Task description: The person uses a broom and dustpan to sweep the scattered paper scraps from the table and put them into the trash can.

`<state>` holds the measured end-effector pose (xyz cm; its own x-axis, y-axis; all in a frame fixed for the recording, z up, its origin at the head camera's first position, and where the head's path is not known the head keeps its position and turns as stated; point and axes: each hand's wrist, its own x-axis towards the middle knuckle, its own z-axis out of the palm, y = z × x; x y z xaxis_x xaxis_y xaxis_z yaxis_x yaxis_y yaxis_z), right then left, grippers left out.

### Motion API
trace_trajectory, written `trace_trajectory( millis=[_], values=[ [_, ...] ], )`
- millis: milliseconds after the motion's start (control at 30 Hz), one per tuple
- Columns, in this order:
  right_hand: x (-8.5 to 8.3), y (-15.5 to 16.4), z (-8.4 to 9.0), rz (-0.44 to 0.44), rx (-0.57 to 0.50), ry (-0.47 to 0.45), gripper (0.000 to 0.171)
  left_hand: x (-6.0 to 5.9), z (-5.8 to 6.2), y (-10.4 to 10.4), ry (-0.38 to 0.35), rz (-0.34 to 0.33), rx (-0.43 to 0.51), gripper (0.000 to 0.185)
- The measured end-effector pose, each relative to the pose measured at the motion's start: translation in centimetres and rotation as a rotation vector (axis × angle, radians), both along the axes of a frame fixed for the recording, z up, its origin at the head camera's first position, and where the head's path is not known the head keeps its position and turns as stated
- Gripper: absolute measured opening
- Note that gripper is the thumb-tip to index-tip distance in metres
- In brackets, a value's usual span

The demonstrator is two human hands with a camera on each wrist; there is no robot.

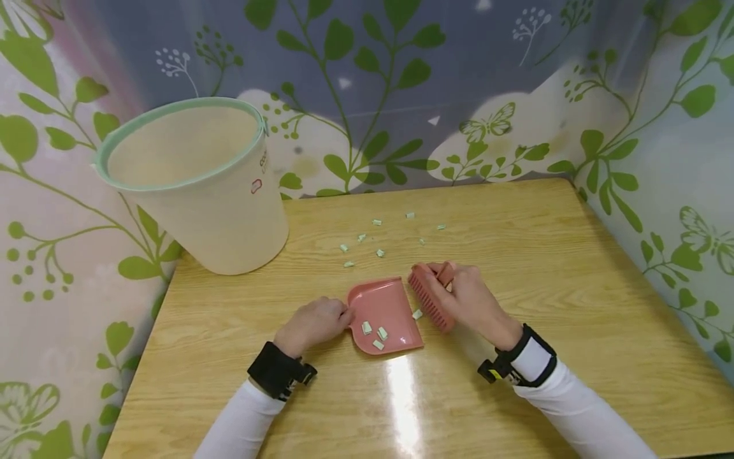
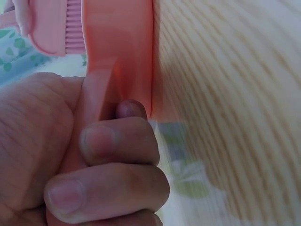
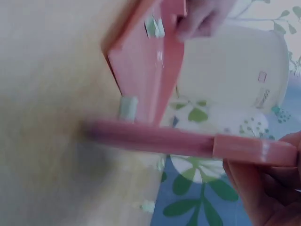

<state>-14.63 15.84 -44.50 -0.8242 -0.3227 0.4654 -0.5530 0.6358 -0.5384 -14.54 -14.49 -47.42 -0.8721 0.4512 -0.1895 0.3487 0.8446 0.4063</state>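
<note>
A pink dustpan (image 1: 385, 314) lies flat on the wooden table (image 1: 545, 255) with three pale green scraps (image 1: 374, 333) inside it. My left hand (image 1: 314, 324) grips its short handle (image 2: 96, 101) at the left. My right hand (image 1: 467, 299) holds a pink brush (image 1: 431, 298) just right of the pan's open edge, bristles toward it. One scrap (image 1: 417, 314) lies between brush and pan, also seen as a pale scrap (image 3: 127, 108) by the brush (image 3: 188, 141). Several more green scraps (image 1: 378, 239) are scattered beyond the pan.
A cream bin (image 1: 197, 185) with a mint green rim stands tilted at the table's back left. Leaf-patterned curtains enclose the table on three sides. The table's right half and near edge hold nothing but wood grain and a glare streak.
</note>
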Motion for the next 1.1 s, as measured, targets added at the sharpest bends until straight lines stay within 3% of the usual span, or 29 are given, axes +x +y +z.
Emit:
trace_trajectory(
  millis=[167, 267, 400, 600, 800, 967, 1100],
  values=[
    [-0.6, 0.1, -0.4, -0.047, 0.176, 0.15, 0.011, 0.2, -0.3, 0.0, -0.026, 0.01, 0.011, 0.045],
    [-0.5, -0.4, -0.8, -0.024, 0.25, 0.182, 0.016, 0.3, -0.3, 0.0, -0.038, 0.02, 0.019, 0.046],
    [-0.2, -1.4, -0.6, 0.009, 0.169, 0.086, 0.029, 0.1, -0.1, 0.0, -0.024, 0.018, 0.018, 0.045],
    [0.0, -2.6, 0.3, -0.031, -0.066, -0.115, 0.055, -0.1, 0.0, 0.2, -0.024, 0.004, 0.009, 0.046],
    [0.2, -3.9, 0.7, -0.06, -0.093, -0.162, 0.051, 0.0, 0.1, 0.1, -0.031, 0.007, -0.008, 0.046],
    [0.1, -5.1, 1.0, -0.012, -0.103, -0.209, 0.052, -0.1, 0.2, -0.1, -0.021, 0.004, -0.005, 0.045],
    [0.1, -5.4, 1.0, 0.065, -0.19, -0.309, 0.025, -0.2, 0.2, 0.0, -0.048, 0.01, -0.001, 0.045]
  ],
)
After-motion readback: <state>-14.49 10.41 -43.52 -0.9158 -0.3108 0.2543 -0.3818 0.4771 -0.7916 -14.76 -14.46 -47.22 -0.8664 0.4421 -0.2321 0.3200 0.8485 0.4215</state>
